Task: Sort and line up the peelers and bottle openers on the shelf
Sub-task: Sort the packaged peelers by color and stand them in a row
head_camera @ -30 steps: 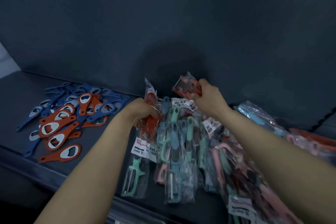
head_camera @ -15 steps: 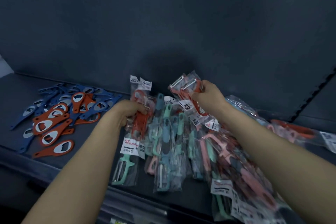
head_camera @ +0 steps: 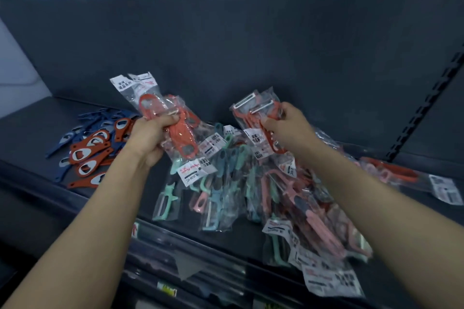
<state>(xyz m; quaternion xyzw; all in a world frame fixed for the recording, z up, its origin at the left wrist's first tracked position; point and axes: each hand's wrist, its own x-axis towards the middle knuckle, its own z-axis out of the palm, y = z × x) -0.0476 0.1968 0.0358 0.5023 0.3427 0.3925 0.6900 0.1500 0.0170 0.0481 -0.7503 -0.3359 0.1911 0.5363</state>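
Observation:
My left hand (head_camera: 148, 135) grips a bunch of bagged red peelers (head_camera: 179, 138), lifted above the shelf (head_camera: 37, 138). My right hand (head_camera: 288, 128) grips a second bunch of bagged red peelers (head_camera: 258, 118), blades pointing up and left. Below both hands lies a heap of bagged peelers (head_camera: 226, 183) in teal, mint and pink, spreading to the right. A loose pile of blue and red bottle openers (head_camera: 93, 150) lies on the shelf's left part.
The dark back panel (head_camera: 251, 45) rises right behind the heap. More bagged peelers (head_camera: 391, 173) trail off to the far right. A slotted upright (head_camera: 424, 105) runs diagonally at the right. The shelf's front edge (head_camera: 200, 246) carries price labels.
Both hands have lifted their red peeler bunches up off the heap. My left hand's bunch rose furthest and now stands clear above the pile.

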